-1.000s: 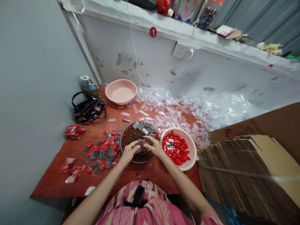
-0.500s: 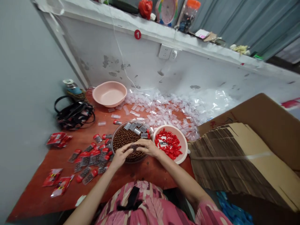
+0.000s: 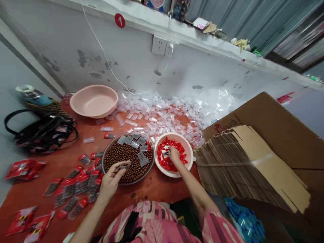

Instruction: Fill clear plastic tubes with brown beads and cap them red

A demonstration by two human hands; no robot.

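On the bench (image 3: 162, 193), a basin (image 3: 145, 176) of balls (image 3: 115, 153) sits between tubes (image 3: 81, 184), left, and a bowl (image 3: 188, 150) of small pieces (image 3: 169, 165), right.

I'm in a small workshop: my red tabletop (image 3: 162, 189) bears heaped clear plastic containers (image 3: 172, 126) and many filled red-capped jars (image 3: 82, 182), beside bundled flat brown cardboard (image 3: 222, 168).

Flat, cool light — stretched edges

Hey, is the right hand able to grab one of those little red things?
Probably yes: the right hand is over the open pale bowl, right at the red pieces, and nothing seems to block its way.
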